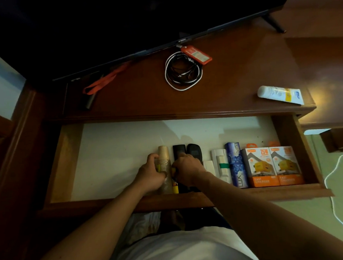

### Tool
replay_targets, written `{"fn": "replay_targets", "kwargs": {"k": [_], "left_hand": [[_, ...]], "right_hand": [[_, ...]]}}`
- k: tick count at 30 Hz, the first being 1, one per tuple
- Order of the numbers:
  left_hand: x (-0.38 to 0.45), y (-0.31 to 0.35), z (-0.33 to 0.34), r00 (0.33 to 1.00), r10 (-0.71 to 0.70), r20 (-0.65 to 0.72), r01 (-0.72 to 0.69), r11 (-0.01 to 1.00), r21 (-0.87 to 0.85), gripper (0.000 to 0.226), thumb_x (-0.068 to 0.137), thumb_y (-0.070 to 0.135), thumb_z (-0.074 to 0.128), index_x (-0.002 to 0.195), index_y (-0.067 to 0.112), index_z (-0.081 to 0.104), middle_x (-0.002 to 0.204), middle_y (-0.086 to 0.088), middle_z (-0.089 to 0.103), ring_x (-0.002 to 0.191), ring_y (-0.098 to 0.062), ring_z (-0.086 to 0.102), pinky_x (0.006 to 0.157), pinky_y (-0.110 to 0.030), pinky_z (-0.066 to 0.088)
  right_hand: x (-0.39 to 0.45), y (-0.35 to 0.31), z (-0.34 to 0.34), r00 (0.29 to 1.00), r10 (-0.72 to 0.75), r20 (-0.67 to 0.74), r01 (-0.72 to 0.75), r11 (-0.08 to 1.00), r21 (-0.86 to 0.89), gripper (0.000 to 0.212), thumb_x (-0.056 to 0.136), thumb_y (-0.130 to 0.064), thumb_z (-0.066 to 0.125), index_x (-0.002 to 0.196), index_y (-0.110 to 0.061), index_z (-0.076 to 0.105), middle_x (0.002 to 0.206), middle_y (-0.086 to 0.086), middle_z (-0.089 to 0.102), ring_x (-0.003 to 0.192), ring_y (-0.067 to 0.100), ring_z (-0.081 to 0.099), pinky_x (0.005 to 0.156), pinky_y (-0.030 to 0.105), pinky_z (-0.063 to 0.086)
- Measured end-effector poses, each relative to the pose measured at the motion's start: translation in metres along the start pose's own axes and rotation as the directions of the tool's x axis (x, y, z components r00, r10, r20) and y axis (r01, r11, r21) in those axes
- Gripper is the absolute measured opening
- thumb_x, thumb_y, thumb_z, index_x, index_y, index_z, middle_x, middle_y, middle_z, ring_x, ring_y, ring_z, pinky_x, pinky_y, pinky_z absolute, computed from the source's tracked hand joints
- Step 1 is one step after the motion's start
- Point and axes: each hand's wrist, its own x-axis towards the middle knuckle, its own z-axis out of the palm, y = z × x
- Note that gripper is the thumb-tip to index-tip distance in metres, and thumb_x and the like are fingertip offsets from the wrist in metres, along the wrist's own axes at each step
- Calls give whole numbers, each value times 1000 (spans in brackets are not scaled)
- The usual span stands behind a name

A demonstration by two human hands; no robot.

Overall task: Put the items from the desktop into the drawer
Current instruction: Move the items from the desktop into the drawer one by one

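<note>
Both hands are down inside the open drawer [301,147], working at the near edge of its white floor. The left hand [152,174] is wrapped around a stack of brown paper cups [164,157] lying on its side, fingers curled over the stack from the left, so that grip is closed on the cups. The right hand [186,169] sits just beside it, knuckles up, fingers folded down onto a small yellow item [175,187] that pokes out below the palm; it looks like a lighter, though I cannot tell for sure, and the hand appears closed on it.

Right behind the right hand lie two dark remote controls [186,151], side by side, running front to back. Further right in the same row: a white box with a green band [221,164], a blue Lux soap box [236,164], and two orange-and-white fast charger boxes [272,166] standing against each other near the drawer's right wall.

Up on the desktop [233,68], things are still waiting. A coil of black and white cables [182,71] sits in the middle, touching an orange card holder [196,54] near the base of the television [138,16]. An orange lanyard [106,78] trails off at the left, over a dark object too dim to make out. A white tube [279,95] lies on its side at the right front corner of the desktop, well apart from the rest.
</note>
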Motion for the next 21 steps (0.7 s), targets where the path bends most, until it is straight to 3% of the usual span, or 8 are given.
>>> {"fn": "replay_targets", "kwargs": {"k": [6, 14, 18, 21], "left_hand": [[2, 0, -1, 1000, -7, 20, 6, 1000, 26, 70, 88, 22, 67, 143, 33, 26, 116, -10, 61, 83, -23, 62, 61, -30, 47], [-2, 2, 1, 1000, -5, -8, 6, 998, 62, 68, 88, 27, 67, 143, 33, 27, 124, -8, 62, 92, -27, 64, 71, -32, 49], [-5, 2, 2, 999, 14, -46, -9, 994, 106, 70, 85, 31, 68, 145, 30, 30, 122, -9, 63, 96, -28, 64, 72, -32, 46], [-10, 6, 1, 997, 18, -81, -2, 981, 193, 73, 82, 44, 66, 146, 33, 31, 129, -11, 52, 107, -32, 59, 88, -39, 51]], "right_hand": [[-2, 4, 4, 1000, 10, 19, -10, 999, 33, 17, 88, -29, 70, 105, -28, 71, 123, 6, 51, 113, 28, 51, 94, 44, 46], [-5, 5, 6, 1000, 8, 28, -8, 1000, -15, 19, 92, -27, 64, 110, -23, 67, 120, 9, 51, 111, 32, 52, 93, 48, 48], [-10, 7, 9, 1000, 10, 4, -10, 999, 50, 22, 92, -30, 62, 113, -26, 64, 120, 8, 52, 110, 33, 54, 91, 45, 48], [-19, 13, 10, 999, 34, -32, -31, 996, 88, 38, 94, -32, 57, 131, -24, 54, 127, 9, 53, 113, 33, 55, 93, 47, 49]]}}
